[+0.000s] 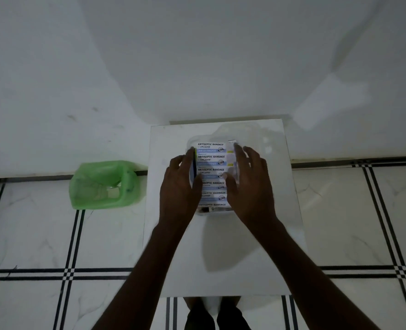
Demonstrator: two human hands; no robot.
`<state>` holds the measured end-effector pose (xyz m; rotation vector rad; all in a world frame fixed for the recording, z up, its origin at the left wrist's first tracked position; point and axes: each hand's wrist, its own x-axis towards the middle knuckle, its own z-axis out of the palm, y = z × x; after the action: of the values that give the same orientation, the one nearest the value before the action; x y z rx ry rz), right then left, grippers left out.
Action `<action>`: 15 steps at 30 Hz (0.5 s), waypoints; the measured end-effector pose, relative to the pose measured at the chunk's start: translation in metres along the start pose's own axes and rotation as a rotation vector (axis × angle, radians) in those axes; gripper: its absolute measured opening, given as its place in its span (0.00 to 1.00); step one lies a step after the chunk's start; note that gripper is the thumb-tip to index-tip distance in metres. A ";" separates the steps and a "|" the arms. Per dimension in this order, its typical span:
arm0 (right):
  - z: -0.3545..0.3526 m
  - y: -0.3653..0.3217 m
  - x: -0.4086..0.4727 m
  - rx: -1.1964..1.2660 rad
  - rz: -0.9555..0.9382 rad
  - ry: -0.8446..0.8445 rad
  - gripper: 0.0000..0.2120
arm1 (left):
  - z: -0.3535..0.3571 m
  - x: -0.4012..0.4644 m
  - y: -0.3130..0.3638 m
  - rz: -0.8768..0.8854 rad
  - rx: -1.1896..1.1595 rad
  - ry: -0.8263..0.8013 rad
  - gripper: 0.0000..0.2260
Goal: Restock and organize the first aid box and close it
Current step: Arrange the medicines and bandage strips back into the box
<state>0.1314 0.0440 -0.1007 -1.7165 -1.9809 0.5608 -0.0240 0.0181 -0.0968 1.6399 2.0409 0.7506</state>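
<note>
A clear plastic first aid box point(231, 144) stands in the middle of a small white table point(223, 253). A strip of antiseptic bandage packets point(211, 158), white and blue with black lettering, shows through or on its top. My left hand point(179, 186) lies against the box's left side, fingers spread. On the box's right side rests my right hand point(249, 184), fingers reaching along the edge. Both hands press on the box from the sides. I cannot tell whether the lid is fully down.
A bin lined with a green plastic bag point(104, 184) stands on the tiled floor to the left of the table. A white wall point(197, 55) rises just behind the table. My feet point(216, 313) show below the table's near edge.
</note>
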 end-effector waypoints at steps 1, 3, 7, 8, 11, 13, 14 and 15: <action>0.001 0.004 -0.003 0.063 0.010 0.064 0.28 | -0.002 -0.001 -0.001 -0.005 -0.029 -0.008 0.26; 0.000 0.012 -0.004 0.143 0.128 0.155 0.21 | -0.008 0.000 -0.001 -0.044 -0.056 -0.022 0.27; 0.009 0.034 0.008 0.328 0.541 0.016 0.15 | -0.012 0.004 0.001 -0.209 -0.134 -0.033 0.27; 0.013 0.039 0.011 0.380 0.608 -0.016 0.16 | -0.012 0.008 -0.002 -0.251 -0.133 -0.044 0.25; 0.022 0.053 0.020 0.249 0.611 -0.209 0.12 | -0.014 0.016 -0.010 -0.302 -0.165 -0.105 0.18; 0.027 0.058 0.025 0.149 0.521 -0.297 0.09 | -0.017 0.017 -0.015 -0.345 -0.238 -0.110 0.15; 0.028 0.059 0.027 0.110 0.473 -0.311 0.08 | -0.020 0.016 -0.015 -0.357 -0.265 -0.102 0.14; 0.031 0.059 0.028 0.075 0.434 -0.320 0.08 | -0.023 0.015 -0.016 -0.358 -0.279 -0.091 0.13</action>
<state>0.1578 0.0801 -0.1576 -2.1284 -1.7529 1.1035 -0.0537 0.0271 -0.0885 1.0973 1.9846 0.7729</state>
